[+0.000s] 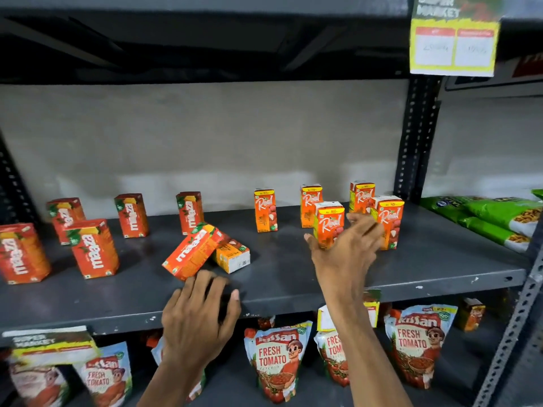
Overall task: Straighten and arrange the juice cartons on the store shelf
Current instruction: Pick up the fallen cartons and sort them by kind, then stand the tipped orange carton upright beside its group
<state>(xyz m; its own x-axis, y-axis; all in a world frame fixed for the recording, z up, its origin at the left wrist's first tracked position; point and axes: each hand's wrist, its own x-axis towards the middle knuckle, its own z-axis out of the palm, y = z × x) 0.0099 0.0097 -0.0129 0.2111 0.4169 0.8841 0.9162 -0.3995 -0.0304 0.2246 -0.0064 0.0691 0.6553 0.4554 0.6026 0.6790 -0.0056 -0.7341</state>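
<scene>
Several red Maaza cartons stand upright on the left of the dark shelf. In the middle, one Maaza carton leans tilted on a fallen orange Real carton. Several Real cartons stand upright on the right. My right hand is spread in front of the nearest Real carton, thumb at its left edge, fingers reaching past its right side; it hides the carton's base. My left hand hovers at the shelf's front edge just below the tilted Maaza carton, fingers apart, holding nothing.
Tomato ketchup pouches hang on the shelf below. Green snack bags lie on the neighbouring shelf to the right. A perforated metal post bounds the shelf's right end, with a price sign above it.
</scene>
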